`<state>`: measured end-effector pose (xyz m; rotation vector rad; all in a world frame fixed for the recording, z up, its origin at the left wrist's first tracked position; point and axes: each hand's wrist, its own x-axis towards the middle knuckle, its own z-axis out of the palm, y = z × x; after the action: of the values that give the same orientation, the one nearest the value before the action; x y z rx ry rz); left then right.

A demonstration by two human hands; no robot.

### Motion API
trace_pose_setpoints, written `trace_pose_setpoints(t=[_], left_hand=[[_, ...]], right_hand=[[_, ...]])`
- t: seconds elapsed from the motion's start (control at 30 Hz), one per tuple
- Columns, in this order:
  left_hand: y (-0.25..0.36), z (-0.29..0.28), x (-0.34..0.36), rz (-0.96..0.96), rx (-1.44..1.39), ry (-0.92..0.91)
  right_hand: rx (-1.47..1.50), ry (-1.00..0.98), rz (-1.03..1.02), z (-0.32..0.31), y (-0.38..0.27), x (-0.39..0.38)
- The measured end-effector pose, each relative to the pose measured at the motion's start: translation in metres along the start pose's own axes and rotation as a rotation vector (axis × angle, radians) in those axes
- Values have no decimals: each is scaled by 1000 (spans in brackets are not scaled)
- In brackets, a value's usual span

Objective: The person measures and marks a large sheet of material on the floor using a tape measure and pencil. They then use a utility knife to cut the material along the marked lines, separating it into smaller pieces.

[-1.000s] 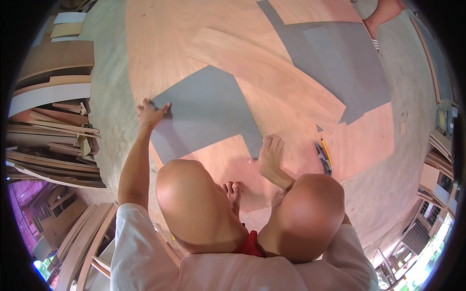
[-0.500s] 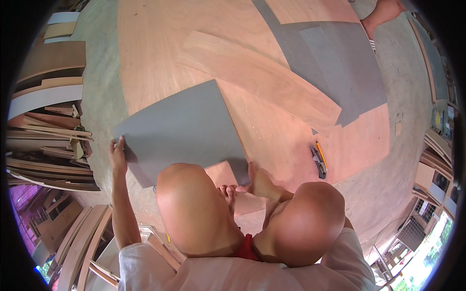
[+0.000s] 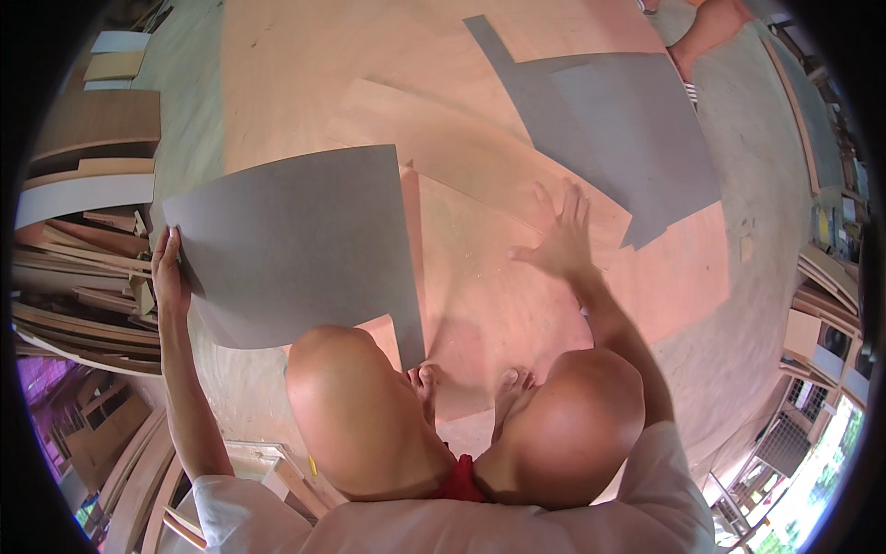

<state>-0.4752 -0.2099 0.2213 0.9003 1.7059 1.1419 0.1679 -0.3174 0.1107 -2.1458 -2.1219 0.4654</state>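
My left hand [image 3: 171,274] is closed on the left edge of a grey-faced sheet [image 3: 295,240]. That sheet is raised and tilted on this side, with a notch cut in its near edge beside my left knee. My right hand [image 3: 560,235] reaches out with fingers spread, above the near end of a long plywood strip [image 3: 443,138]. Nothing is held in it, and whether it touches the wood cannot be told. Under both lies a large plywood sheet [image 3: 286,74]. My right forearm covers the spot where a utility knife and pencil lay.
Another grey sheet [image 3: 600,120] with a cut outline lies at the far right. A person's bare leg [image 3: 706,42] stands beyond it. Stacked boards [image 3: 92,263] line the left side, and more board offcuts [image 3: 821,309] lean at the right. My bare feet [image 3: 512,383] rest on the plywood.
My left hand has moved left with the grey sheet, which has shifted left and lifted on that side. My right hand has come into view, reaching forward. My right foot has drawn back from the sheet.
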Motion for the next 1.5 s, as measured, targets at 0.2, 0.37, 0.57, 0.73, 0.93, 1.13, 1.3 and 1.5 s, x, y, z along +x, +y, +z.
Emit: trace_pose_setpoints(t=[0.2, 0.37, 0.57, 0.73, 0.93, 1.13, 1.3, 1.5], left_hand=[[66, 38, 63, 92, 174, -190], [132, 107, 98, 101, 255, -514], [148, 210, 90, 152, 477, -803], [120, 330, 66, 216, 708, -972], [56, 372, 102, 482, 996, -736], [50, 246, 29, 708, 953, -635], [-61, 15, -31, 316, 847, -91], [-282, -171, -197, -436, 1362, 129]], right_hand=[[-116, -130, -95, -25, 51, 28], [7, -109, -95, -38, 51, 30], [-27, 181, -111, -57, 86, 20], [-68, 251, -27, -81, 139, 10], [-69, 199, 47, -76, 176, 26], [-154, 404, -313, -26, 208, 21], [202, 142, 150, 48, 170, -163], [2, 40, 267, 67, 105, -218]])
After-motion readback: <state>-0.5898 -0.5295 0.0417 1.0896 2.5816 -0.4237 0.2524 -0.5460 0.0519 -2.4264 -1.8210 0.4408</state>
